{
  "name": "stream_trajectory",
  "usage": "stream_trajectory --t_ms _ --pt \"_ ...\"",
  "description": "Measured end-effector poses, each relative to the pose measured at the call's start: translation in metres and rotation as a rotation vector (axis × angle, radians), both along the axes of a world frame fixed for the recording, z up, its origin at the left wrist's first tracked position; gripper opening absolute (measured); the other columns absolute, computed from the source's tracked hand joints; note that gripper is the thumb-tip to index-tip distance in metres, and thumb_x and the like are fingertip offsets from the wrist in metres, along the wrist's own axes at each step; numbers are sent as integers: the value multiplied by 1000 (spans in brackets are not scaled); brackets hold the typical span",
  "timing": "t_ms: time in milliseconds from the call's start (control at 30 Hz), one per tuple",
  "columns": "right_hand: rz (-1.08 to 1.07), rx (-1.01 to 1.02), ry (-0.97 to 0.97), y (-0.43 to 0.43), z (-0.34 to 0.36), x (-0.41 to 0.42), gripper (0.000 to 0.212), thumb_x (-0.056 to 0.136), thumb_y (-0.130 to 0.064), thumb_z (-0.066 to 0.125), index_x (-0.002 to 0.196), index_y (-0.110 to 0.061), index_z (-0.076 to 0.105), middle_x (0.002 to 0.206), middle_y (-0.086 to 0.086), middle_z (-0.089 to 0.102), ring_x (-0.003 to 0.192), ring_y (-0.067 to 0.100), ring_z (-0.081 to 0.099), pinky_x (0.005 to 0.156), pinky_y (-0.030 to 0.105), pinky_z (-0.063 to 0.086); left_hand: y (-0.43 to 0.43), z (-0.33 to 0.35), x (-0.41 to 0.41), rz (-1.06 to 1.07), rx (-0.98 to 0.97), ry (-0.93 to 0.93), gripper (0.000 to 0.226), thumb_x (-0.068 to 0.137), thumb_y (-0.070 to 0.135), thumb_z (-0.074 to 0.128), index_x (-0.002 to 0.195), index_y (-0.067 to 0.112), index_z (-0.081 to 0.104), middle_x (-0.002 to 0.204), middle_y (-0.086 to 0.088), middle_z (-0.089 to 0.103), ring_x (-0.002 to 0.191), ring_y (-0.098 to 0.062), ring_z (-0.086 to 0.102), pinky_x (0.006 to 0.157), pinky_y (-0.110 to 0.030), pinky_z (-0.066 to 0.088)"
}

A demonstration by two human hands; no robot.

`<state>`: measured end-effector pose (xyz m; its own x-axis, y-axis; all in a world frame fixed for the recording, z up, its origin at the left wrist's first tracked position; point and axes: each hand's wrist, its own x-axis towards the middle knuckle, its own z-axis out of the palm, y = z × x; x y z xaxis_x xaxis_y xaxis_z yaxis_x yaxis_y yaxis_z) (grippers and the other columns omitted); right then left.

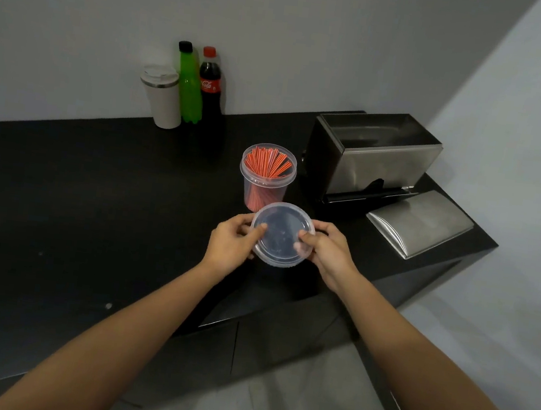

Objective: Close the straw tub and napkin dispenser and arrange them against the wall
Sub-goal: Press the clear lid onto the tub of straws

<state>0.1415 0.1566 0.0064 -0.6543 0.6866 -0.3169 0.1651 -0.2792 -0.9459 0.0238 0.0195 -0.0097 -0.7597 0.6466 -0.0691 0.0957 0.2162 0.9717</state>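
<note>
Clear plastic lid (282, 234) pinched at opposite rims: left hand (233, 244) and right hand (326, 251), thumbs on top, held level, likely to square it with tub mouth. Straw tub (267, 177) just beyond hands, uncovered, on surface (92, 200). Napkin dispenser (375, 156) beyond right hand, flap (418, 221) lying open.

Café counter: napkin dispenser (374, 156), straw tub (267, 175), soda bottles (201, 87).
</note>
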Motion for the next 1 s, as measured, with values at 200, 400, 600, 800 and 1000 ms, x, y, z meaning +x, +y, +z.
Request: stream_trajectory --t_ms 200,400,600,800,1000 --pt "-10 99 81 8 15 -8 28 86 -10 63 113 -13 56 85 3 68 75 13 68 76 32 57 10 16 -3 112 120 1 26 85 28 65 110 19 65 63 0 60 47 -1 56 44 -16 45" --pt "7 327 55 14 29 -24 23 87 -20 63 110 -18 63 91 0 69 83 11 68 63 19 52 15 37 -13 234 136 89 48 87 31 63 132 19 51 64 0 61 45 -1 56 42 -14 44" --pt "-3 438 76 34 45 -53 27 84 -25 66 111 -20 67 92 -9 68 79 0 67 59 13 51 24 65 -38 195 112 225 38 86 30 63 122 17 60 70 -5 67 51 -7 62 44 -17 48" --pt "-64 556 40 55 53 -90 30 85 -30 65 113 -20 66 112 1 64 92 7 62 82 27 53 46 80 -77 199 60 194 27 86 25 65 111 16 65 75 2 68 56 -2 65 47 -14 48" --pt "-87 658 -28 68 52 -119 28 87 -23 64 113 -14 67 107 -1 60 85 5 60 77 20 51 63 79 -109 207 -18 187 26 84 24 67 109 15 67 73 4 67 50 5 61 43 -9 44"
